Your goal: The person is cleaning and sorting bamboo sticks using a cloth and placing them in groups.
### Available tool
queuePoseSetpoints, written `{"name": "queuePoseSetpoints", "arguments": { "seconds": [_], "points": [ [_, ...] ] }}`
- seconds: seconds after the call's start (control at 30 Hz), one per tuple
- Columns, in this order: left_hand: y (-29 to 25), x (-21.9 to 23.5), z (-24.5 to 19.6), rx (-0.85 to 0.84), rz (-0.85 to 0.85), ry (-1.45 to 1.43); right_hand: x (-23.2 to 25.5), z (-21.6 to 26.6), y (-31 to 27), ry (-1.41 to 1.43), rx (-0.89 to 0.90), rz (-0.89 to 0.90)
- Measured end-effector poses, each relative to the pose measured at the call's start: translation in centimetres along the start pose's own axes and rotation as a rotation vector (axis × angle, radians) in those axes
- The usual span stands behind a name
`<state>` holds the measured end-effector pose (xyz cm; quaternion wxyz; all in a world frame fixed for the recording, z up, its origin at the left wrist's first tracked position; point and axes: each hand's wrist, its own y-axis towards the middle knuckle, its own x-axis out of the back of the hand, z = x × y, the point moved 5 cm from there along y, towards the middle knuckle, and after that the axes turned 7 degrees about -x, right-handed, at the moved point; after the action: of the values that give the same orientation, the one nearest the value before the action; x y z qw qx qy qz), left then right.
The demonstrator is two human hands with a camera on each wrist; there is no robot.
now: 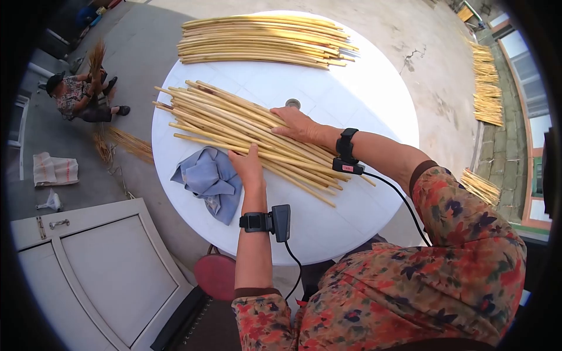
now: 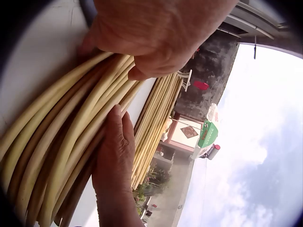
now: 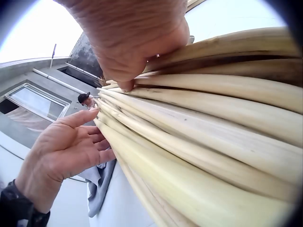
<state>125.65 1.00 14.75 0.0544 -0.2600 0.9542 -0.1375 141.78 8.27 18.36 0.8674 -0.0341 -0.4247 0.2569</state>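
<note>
A loose bundle of peeled yellow sticks [image 1: 228,120] lies slantwise on the round white table [image 1: 351,216]. My left hand [image 1: 247,167] touches its near edge; in the right wrist view that hand [image 3: 71,151] has its palm turned up and fingers extended beside the sticks [image 3: 189,123]. Over the far side of the bundle, my right hand [image 1: 298,124] rests with fingers spread on the sticks. The left wrist view shows the right hand [image 2: 113,165] flat along the bundle's side, thumb extended. Some fingertips are hidden behind sticks.
A second row of sticks [image 1: 263,44] lies at the table's far edge. Beside my left hand is a crumpled blue cloth [image 1: 208,178]. A small round metal piece [image 1: 293,104] sits mid-table. A seated person [image 1: 82,96] holds stalks at the left; a red stool [image 1: 218,276] stands below.
</note>
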Motion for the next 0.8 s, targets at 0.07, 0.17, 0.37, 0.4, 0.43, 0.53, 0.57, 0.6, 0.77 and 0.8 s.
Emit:
{"name": "queuePoseSetpoints", "arguments": {
  "seconds": [0.07,0.17,0.37,0.4,0.43,0.53,0.57,0.6,0.77,0.8],
  "points": [
    [0.9,-0.4,0.2,0.001,0.019,0.101,-1.8,0.3,0.5,0.002,0.037,-0.009],
    [3.2,-0.1,1.2,-0.071,0.008,0.170,-2.4,1.5,1.3,-0.029,0.064,-0.096],
    [1.4,0.0,-1.1,0.105,0.076,0.001,-1.7,1.3,2.7,-0.042,0.023,0.040],
    [0.1,-0.1,-2.5,0.160,0.136,0.072,-1.6,0.9,2.7,-0.057,0.022,0.060],
    [-0.9,-0.1,-2.9,0.217,0.195,0.145,-1.2,0.6,2.3,-0.045,0.019,0.039],
    [-0.9,0.3,-1.4,0.331,0.268,-0.017,-0.6,-0.6,1.7,-0.070,0.009,0.059],
    [-1.0,0.2,-0.9,0.337,0.276,-0.018,-0.6,-0.9,1.7,-0.015,0.014,0.083],
    [-1.0,-0.3,-1.0,0.352,0.325,-0.002,-0.2,-0.7,1.3,-0.018,0.007,0.078],
    [-1.6,-4.0,-0.9,0.372,0.395,-0.127,0.9,-0.8,0.9,0.053,-0.122,0.181],
    [-1.5,-4.6,-0.8,0.373,0.403,-0.128,1.1,-1.4,1.2,0.052,-0.128,0.176]
  ]
}}
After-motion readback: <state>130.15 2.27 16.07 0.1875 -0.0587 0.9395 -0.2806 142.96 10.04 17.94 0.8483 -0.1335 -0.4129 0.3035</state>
